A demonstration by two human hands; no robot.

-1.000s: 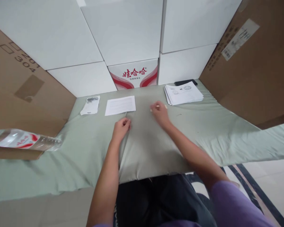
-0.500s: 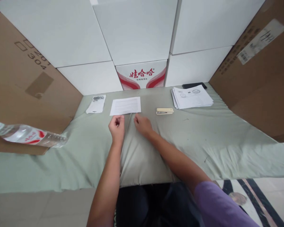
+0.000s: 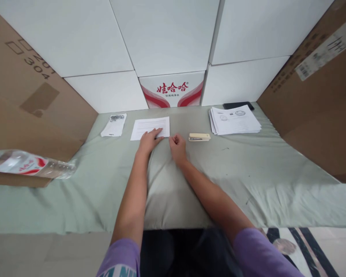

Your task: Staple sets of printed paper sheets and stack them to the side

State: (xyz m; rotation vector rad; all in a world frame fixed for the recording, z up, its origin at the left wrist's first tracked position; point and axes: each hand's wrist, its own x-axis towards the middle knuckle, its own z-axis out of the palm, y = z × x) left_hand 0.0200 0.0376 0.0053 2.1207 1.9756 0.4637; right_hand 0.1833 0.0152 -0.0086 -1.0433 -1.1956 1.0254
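Observation:
A printed sheet of paper lies flat on the green cloth in front of me. My left hand rests on its lower right part, fingers spread and palm down. Just beside the sheet's near right corner, my right hand is curled closed. Its fingertips are at that corner; what they pinch, if anything, is hidden. A cream stapler lies right of my right hand, apart from it. Beyond the stapler sits a stack of printed papers.
A small white packet with dark items on top lies left of the sheet. A black phone is behind the stack. A water bottle stands at the left. White boxes wall the back; brown cartons flank the sides.
My left hand has moved from the sheet's near edge onto it and opened out flat. My right hand has shifted slightly right and stays closed. The view has tilted a little.

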